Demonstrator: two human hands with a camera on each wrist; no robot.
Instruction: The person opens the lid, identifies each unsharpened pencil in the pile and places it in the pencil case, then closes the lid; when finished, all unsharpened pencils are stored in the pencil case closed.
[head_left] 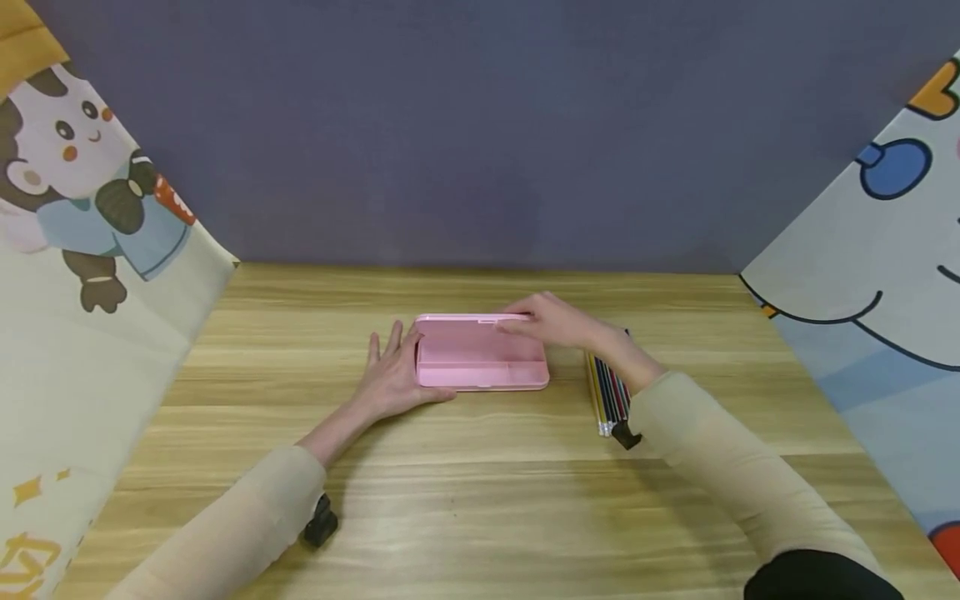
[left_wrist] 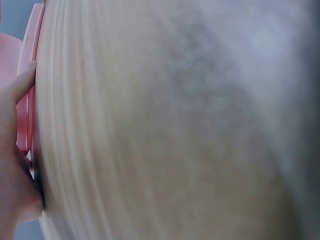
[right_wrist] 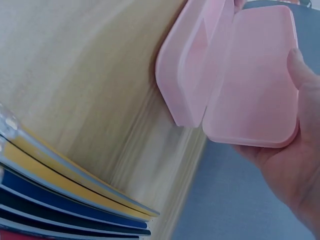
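Observation:
A pink pencil case [head_left: 480,375] sits on the wooden table with its lid [right_wrist: 257,75] raised; a divider shows inside the tray. My right hand [head_left: 551,321] holds the lid near its upper right corner, thumb on the inner face and fingers behind it. At the case's left end, my left hand [head_left: 393,379] grips it, with the thumb along the front edge and some fingers spread outward. In the left wrist view, the left thumb [left_wrist: 22,82] rests against the pink edge. Several pencils [head_left: 606,392] lie side by side under my right forearm.
The wooden tabletop [head_left: 450,500] reaches a dark blue-grey backdrop [head_left: 480,133]. Cartoon-printed panels stand at the left [head_left: 97,250] and right [head_left: 847,250]. In the right wrist view, yellow, blue and dark pencils [right_wrist: 75,175] lie close to the camera.

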